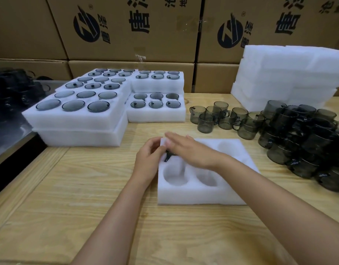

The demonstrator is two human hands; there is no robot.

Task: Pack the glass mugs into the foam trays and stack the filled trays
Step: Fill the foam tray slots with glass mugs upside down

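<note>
Over far-left pocket of foam tray [193,196], right hand [191,152] lay flat, pressing mug [167,157] down; left hand [148,159] curled round it. Seating step, apparently; next called for reach to loose mugs [222,117].

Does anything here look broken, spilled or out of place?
Nothing looks broken or spilled. The one untidy spot is the mugs at the right of the table, heaped on one another, while the filled trays sit in neat stacks.
</note>
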